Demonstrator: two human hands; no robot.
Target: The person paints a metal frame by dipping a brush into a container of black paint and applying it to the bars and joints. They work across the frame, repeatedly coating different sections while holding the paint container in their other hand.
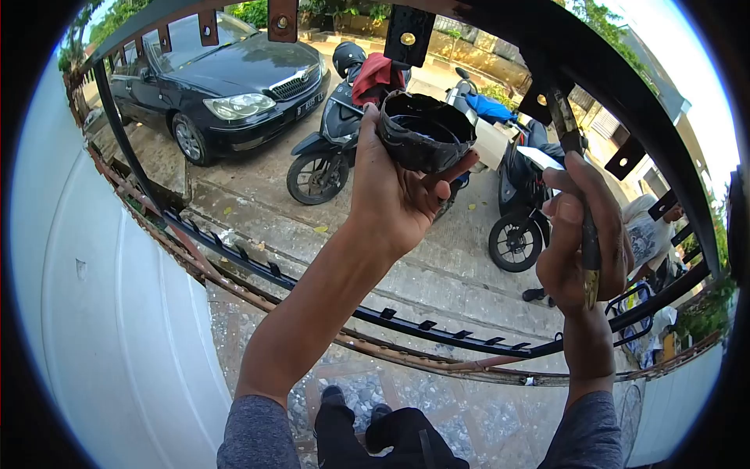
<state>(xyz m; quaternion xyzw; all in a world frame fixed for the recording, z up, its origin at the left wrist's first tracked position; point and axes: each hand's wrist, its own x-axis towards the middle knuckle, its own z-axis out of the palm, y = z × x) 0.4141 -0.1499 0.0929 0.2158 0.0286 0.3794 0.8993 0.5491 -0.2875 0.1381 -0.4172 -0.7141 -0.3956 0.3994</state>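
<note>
Got my left hand (pixel 402 187), fingers curled under a round, black-crusted pot (pixel 418 152) of dark liquid; right hand (pixel 582 230) fingers pinching a slim, paint-smeared brush (pixel 562 116) by the curved black metal frame (pixel 609 82).

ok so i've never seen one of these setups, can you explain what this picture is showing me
There is no machine here, just a person's two bare hands. The single picture comes from a camera worn on the head, looking forward and down; the view looks bowed.

The left hand holds up a round, black-coated cup with dark, glossy liquid inside. The right hand grips a slim, dark-smeared brush, its tip upward by a curved black metal frame with holed tabs. I can't tell whether they touch.

There's no tabletop. Beyond the frame, a shiny black car and dark motorbikes stand on grey paved ground.
</note>
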